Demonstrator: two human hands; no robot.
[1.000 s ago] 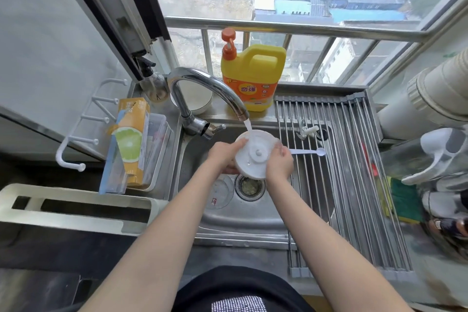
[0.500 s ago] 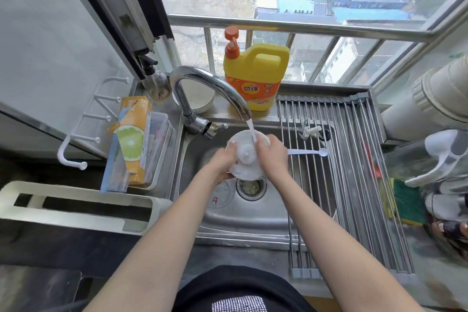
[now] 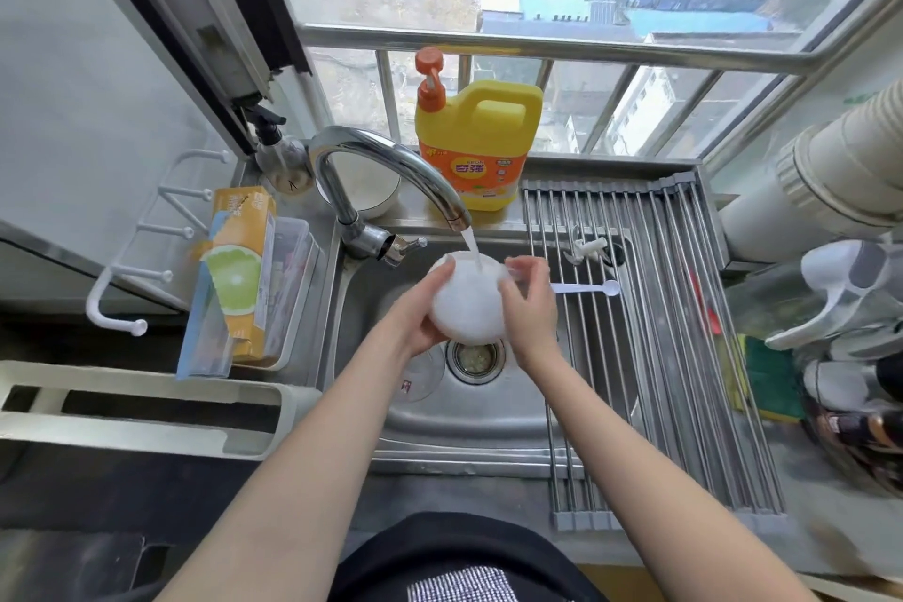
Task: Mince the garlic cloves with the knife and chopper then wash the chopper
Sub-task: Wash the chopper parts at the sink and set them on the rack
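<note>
Right now I have the white chopper lid (image 3: 466,296) cradled between both hands: my left hand (image 3: 413,313) curls round its left edge, and my right hand (image 3: 527,303) holds the right edge with the fingers wrapped over the rim. It sits under the faucet (image 3: 386,166), whose stream strikes its upper side just above my grip, over the sink (image 3: 469,411) and its drain (image 3: 475,354). I judge this the washing step, with mincing behind me. Next I'd turn the piece so water reaches every face. It is round, so no long axis shows; its domed side faces me. Beside my right hand a white spoon (image 3: 593,287) lies on the drying rack (image 3: 650,332); a yellow detergent jug (image 3: 476,147) stands beyond.
</note>
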